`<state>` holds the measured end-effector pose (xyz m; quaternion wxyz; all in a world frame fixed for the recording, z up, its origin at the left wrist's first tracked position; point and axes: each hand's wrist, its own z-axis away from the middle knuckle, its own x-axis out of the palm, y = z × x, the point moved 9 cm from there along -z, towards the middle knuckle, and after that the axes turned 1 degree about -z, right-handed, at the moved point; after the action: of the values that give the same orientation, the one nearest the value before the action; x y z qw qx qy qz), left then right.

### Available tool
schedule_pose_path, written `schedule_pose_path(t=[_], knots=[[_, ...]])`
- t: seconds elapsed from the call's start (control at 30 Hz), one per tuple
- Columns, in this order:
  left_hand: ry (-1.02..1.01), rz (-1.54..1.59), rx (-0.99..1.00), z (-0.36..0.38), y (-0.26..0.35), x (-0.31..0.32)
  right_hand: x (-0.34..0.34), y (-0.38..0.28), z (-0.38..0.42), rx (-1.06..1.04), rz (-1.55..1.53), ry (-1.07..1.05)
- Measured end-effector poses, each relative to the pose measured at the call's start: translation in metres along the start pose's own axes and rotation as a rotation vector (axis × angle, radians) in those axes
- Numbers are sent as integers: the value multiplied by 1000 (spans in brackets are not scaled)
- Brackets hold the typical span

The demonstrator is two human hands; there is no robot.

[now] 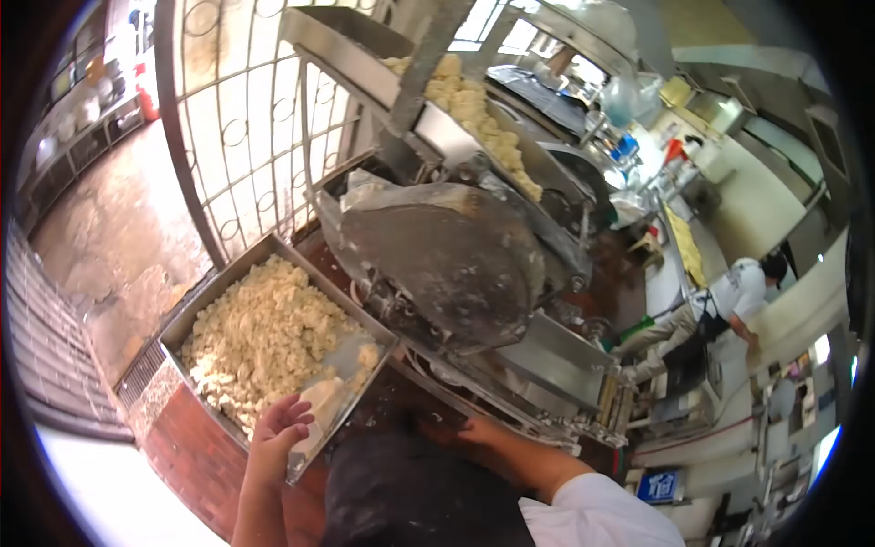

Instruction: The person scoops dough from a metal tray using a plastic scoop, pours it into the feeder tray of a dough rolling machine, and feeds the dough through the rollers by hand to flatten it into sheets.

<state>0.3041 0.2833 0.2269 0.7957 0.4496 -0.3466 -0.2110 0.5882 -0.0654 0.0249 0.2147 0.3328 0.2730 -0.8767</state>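
At the near edge of a metal tray [208,294] heaped with crumbly pale dough [264,333], my left hand [284,425] hovers with its fingers apart and nothing in them. A bare strip of the tray shows beside the dough. My right hand [476,432] is low in front of my dark apron [410,492], near the base of the machine; its fingers are too dim and small to read. The large floury metal machine [437,255] stands just beyond both hands.
More dough [474,114] fills a sloping metal trough [456,137] above the machine. A barred gate [246,118] stands at the back left. Red floor tiles [196,447] lie beside the tray. Another person [738,296] in a white shirt bends over a work surface at the right.
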Motion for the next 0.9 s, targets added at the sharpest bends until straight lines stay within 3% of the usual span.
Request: schedule_pose_path(t=[0.07, 0.17, 0.27, 0.33, 0.47, 0.57, 0.63, 0.67, 0.73, 0.77, 0.8, 0.83, 0.87, 0.9], knots=[[-96, -54, 59, -12, 24, 31, 9, 61, 28, 112, 26, 7], [-200, -143, 192, -29, 77, 79, 11, 111, 45, 185, 55, 208], [-279, -288, 442, -45, 154, 141, 17, 135, 50, 290, -145, 213], [-325, -316, 563, -54, 199, 194, 39, 145, 38, 444, -583, 52], [-443, -419, 648, -78, 243, 315, 44, 143, -4, 247, -601, 16], [-543, -1071, 790, -104, 244, 429, 36, 157, -6, 137, -791, -97], [-546, -1536, 960, -147, 229, 487, 20, 158, 20, 23, -1494, -262], [-537, -1716, 1067, -175, 213, 509, 19, 187, 8, -25, -1414, -251], [-527, -1854, 952, -216, 191, 543, 35, 279, -25, -132, -451, 56], [-515, -1960, 844, -239, 177, 550, 36, 304, -28, -173, -117, 174], [-499, -1969, 832, -263, 163, 553, 34, 325, -31, -204, 19, 270], [-500, -2081, 942, -279, 147, 558, 12, 325, -25, -221, 20, 264], [-504, -2194, 1052, -295, 133, 558, 8, 355, -18, 62, -465, 63], [-497, -2209, 1035, -300, 133, 561, 15, 362, -2, 359, -938, -156]])
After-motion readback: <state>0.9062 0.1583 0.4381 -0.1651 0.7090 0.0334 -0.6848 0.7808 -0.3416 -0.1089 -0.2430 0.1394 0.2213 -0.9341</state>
